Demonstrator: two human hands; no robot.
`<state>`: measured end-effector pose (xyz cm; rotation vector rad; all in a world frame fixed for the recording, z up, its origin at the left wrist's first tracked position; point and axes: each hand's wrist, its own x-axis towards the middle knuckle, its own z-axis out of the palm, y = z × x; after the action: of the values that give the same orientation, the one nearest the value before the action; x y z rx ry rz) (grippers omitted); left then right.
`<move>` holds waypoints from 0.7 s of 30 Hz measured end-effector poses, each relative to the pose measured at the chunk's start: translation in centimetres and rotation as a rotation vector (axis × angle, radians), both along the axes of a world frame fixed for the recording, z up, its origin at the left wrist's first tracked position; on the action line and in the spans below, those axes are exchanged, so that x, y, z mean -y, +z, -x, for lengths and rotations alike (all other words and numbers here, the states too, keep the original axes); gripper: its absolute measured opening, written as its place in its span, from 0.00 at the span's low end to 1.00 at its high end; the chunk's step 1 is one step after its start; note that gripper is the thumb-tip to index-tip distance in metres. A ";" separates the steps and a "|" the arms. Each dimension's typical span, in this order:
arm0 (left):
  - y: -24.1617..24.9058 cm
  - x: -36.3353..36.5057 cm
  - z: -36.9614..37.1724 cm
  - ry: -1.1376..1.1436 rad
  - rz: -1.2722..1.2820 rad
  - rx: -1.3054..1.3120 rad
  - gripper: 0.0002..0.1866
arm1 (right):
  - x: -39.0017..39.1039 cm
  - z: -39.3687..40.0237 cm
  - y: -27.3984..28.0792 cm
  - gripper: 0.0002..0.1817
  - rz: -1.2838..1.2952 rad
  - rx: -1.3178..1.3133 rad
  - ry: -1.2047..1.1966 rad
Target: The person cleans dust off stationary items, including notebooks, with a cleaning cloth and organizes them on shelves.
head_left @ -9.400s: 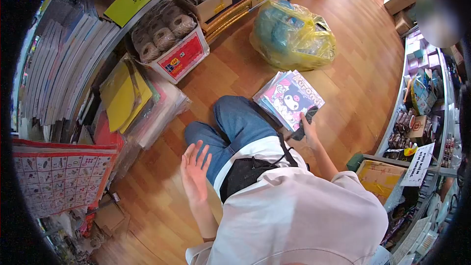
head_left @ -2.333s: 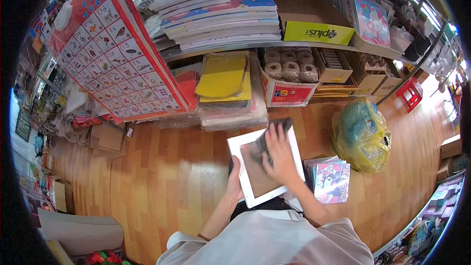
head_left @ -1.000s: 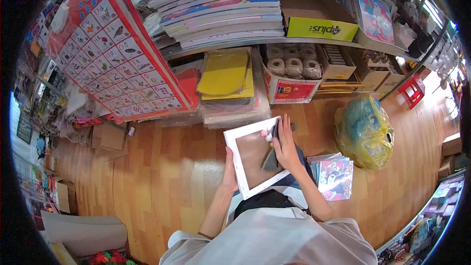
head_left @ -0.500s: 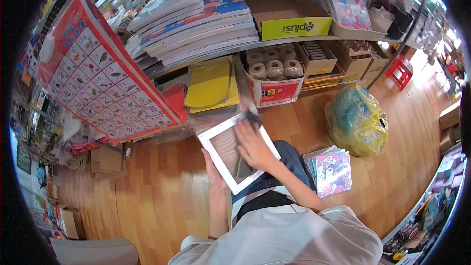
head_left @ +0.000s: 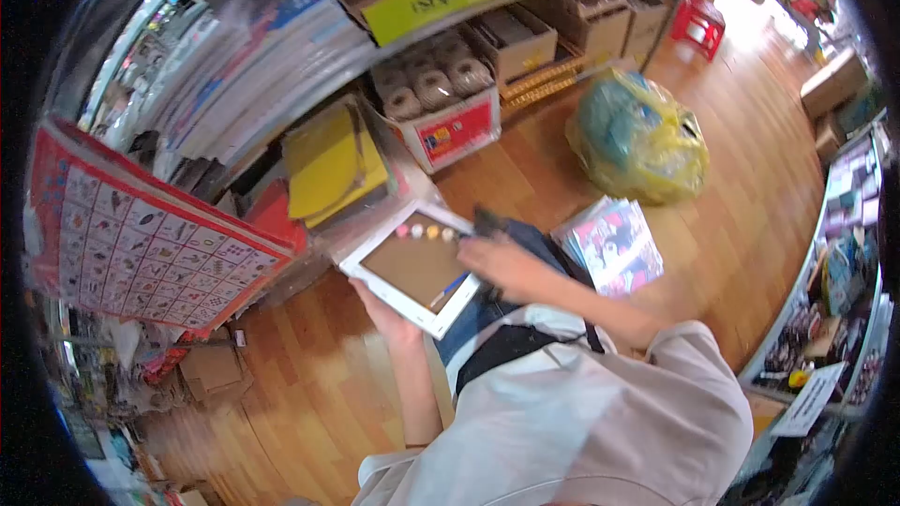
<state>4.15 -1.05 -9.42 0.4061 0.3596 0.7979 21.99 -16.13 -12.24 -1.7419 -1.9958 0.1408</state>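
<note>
Frame, white and just one, tilts at the centre of my view point(head_left: 412, 267), held above the wood floor point(head_left: 309, 384) and partly over the person's jeans point(head_left: 544, 248). Set against its brown panel point(head_left: 409, 264) I count four small round pieces in a row near the upper edge: one pink, two white, one yellow. One slim blue-and-white stick point(head_left: 450, 288) lies slanted at the panel's four o'clock.

Left hand point(head_left: 389, 314) grips the frame's edge at seven o'clock, fingers mostly tucked beneath, so I can't tell their spread. Right hand point(head_left: 506, 267) is at the frame's three o'clock side, fingers bunched on one dark cloth point(head_left: 487, 222); they're too blurred to count.

Out from the frame, at three o'clock, one pile of picture booklets point(head_left: 619, 248) sits on the floor, too overlapped to number. At two o'clock there's one yellow plastic bag point(head_left: 642, 136) with something blue inside, and well beyond it one red stool point(head_left: 698, 26). Toward twelve stands one red-and-white carton point(head_left: 459, 131), three twine rolls point(head_left: 434, 89) in its front row and more behind. One lime-green box front point(head_left: 436, 0) is above that. Yellow folders point(head_left: 337, 164) lie at eleven o'clock; one red-bordered chart point(head_left: 164, 230) leans at nine.
</note>
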 end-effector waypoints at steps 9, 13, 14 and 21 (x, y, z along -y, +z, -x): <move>3.1 5.9 -6.9 -0.523 0.141 0.046 0.39 | 12.5 -3.9 0.0 0.23 -0.387 -0.304 -0.499; 4.5 6.1 -7.9 -0.638 -0.176 -0.008 0.39 | 16.8 -2.9 0.9 0.17 -0.233 -0.857 -1.164; 4.2 5.9 -7.9 -0.597 -0.315 -0.120 0.37 | 18.2 -3.5 -1.5 0.17 -0.435 -1.222 -1.073; 0.4 4.3 -4.5 -0.594 -0.380 -0.405 0.33 | 24.2 -2.0 -10.7 0.20 -0.721 -1.706 -1.229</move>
<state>8.68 -5.39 -9.06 0.9855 0.4333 0.1889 24.04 -40.28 -22.97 -1.1466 0.3061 0.2751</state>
